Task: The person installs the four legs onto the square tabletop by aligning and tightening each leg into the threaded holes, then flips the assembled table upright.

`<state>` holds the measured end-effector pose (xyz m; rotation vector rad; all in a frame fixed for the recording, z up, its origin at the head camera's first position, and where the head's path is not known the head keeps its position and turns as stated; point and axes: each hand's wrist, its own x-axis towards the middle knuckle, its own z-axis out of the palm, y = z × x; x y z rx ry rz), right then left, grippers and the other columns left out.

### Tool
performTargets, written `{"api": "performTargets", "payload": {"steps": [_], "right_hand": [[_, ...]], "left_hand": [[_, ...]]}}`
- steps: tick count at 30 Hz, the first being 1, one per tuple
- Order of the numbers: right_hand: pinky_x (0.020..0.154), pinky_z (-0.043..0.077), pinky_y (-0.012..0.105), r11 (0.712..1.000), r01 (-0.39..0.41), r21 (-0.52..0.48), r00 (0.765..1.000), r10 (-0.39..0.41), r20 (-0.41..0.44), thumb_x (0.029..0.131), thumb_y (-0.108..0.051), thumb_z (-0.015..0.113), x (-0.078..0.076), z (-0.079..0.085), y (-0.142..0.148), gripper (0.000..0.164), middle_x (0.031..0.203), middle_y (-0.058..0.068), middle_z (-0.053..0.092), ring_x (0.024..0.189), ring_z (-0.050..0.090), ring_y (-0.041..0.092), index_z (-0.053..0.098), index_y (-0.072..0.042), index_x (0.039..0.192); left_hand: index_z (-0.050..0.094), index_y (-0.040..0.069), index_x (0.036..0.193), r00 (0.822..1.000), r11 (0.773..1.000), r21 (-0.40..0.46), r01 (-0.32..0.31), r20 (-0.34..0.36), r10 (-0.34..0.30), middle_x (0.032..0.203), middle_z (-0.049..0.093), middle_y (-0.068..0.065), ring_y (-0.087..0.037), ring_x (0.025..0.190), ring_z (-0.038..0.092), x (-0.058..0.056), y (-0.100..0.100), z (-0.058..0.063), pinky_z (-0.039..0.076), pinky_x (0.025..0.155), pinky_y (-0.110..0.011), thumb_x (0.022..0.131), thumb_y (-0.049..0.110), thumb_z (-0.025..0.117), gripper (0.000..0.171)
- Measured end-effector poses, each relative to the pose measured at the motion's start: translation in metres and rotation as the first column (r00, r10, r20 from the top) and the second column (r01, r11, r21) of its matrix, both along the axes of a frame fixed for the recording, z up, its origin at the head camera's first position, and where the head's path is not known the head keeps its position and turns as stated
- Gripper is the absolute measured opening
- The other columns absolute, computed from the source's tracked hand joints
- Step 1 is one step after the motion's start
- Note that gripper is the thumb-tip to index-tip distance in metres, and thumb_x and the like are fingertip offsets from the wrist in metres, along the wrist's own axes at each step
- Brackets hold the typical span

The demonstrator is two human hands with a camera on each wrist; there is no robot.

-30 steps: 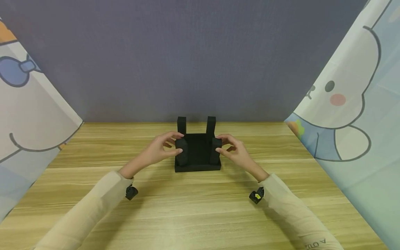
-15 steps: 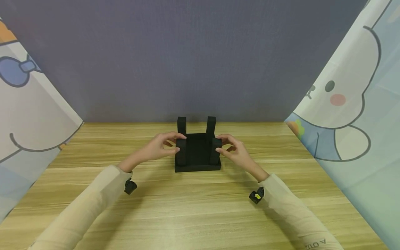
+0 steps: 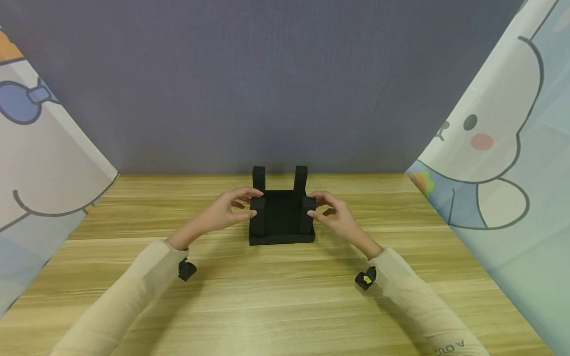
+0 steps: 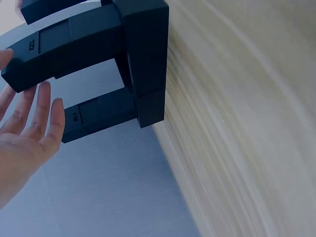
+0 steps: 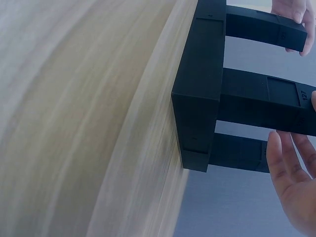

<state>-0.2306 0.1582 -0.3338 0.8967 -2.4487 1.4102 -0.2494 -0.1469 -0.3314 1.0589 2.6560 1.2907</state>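
A black square base (image 3: 281, 240) lies flat at the back of the table, with upright black posts at its corners. My left hand (image 3: 222, 211) pinches the top of the front left post (image 3: 258, 221) between thumb and fingers. On the other side, my right hand (image 3: 339, 217) holds the front right post (image 3: 306, 221) the same way. Behind them rise the rear left post (image 3: 259, 178) and the rear right post (image 3: 300, 180), touched by neither hand. Raised markings show on the post (image 4: 74, 39) in the left wrist view.
The wood-grain table (image 3: 285, 296) stretches in front of the base. A grey partition (image 3: 285, 89) rises just behind it. Cartoon-printed sheets, one on the left (image 3: 44, 163) and one on the right (image 3: 503, 138), flank the table.
The front left post, slightly askew a second ago, now stands straighter in line with the base. My left hand has shifted slightly with it. The right hand has kept its place.
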Motion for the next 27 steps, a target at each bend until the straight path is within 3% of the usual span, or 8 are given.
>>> {"api": "performTargets", "payload": {"steps": [6, 11, 17, 22, 27], "right_hand": [[0.065, 0.053, 0.039, 1.0, -0.003, -0.005, 1.0, 0.003, -0.001, 0.083, -0.001, 0.064, 0.0, 0.0, -0.001, 0.036, 0.104, 0.019, 0.061, 0.093, 0.058, 0.029, 0.055, 0.002, 0.118], [0.065, 0.053, 0.038, 1.0, -0.001, -0.005, 1.0, 0.001, -0.003, 0.083, -0.001, 0.065, -0.001, 0.0, -0.001, 0.037, 0.104, 0.02, 0.061, 0.092, 0.058, 0.027, 0.055, 0.001, 0.118], [0.065, 0.053, 0.039, 1.0, 0.003, -0.004, 1.0, -0.003, -0.004, 0.082, -0.001, 0.065, -0.001, -0.001, -0.001, 0.037, 0.103, 0.02, 0.061, 0.092, 0.058, 0.028, 0.055, 0.002, 0.118], [0.066, 0.053, 0.039, 1.0, 0.01, 0.005, 1.0, -0.01, 0.003, 0.083, -0.002, 0.065, -0.002, -0.001, -0.001, 0.037, 0.104, 0.019, 0.061, 0.092, 0.058, 0.017, 0.055, 0.0, 0.118], [0.066, 0.053, 0.039, 1.0, 0.005, 0.006, 1.0, -0.005, 0.005, 0.083, -0.002, 0.065, -0.002, -0.001, 0.0, 0.037, 0.105, 0.019, 0.061, 0.092, 0.058, 0.016, 0.055, 0.0, 0.118]], "left_hand": [[0.053, 0.014, 0.126, 1.0, 1.0, 0.022, -0.015, -0.011, 0.016, 0.127, 0.054, -0.008, -0.026, 0.103, 0.057, 0.002, 0.0, -0.004, 0.047, 0.087, -0.047, 0.085, 0.02, 0.065, 0.043], [0.052, 0.015, 0.126, 0.999, 0.999, -0.014, 0.043, -0.012, -0.044, 0.13, 0.052, -0.007, -0.025, 0.107, 0.055, -0.003, -0.002, -0.001, 0.048, 0.087, -0.045, 0.088, 0.018, 0.062, 0.04], [0.048, 0.019, 0.128, 0.993, 0.99, -0.087, 0.114, 0.053, -0.109, 0.135, 0.046, -0.007, -0.026, 0.114, 0.051, -0.007, -0.004, 0.007, 0.046, 0.091, -0.046, 0.09, 0.015, 0.058, 0.039], [0.048, 0.018, 0.129, 0.992, 0.988, -0.107, 0.11, 0.078, -0.102, 0.136, 0.044, -0.007, -0.027, 0.115, 0.05, -0.007, -0.004, 0.011, 0.045, 0.092, -0.047, 0.09, 0.018, 0.059, 0.041], [0.046, 0.017, 0.131, 0.995, 0.994, -0.072, 0.083, 0.07, -0.078, 0.135, 0.046, -0.006, -0.027, 0.115, 0.049, -0.006, -0.003, 0.006, 0.044, 0.092, -0.047, 0.087, 0.021, 0.063, 0.047]]}}
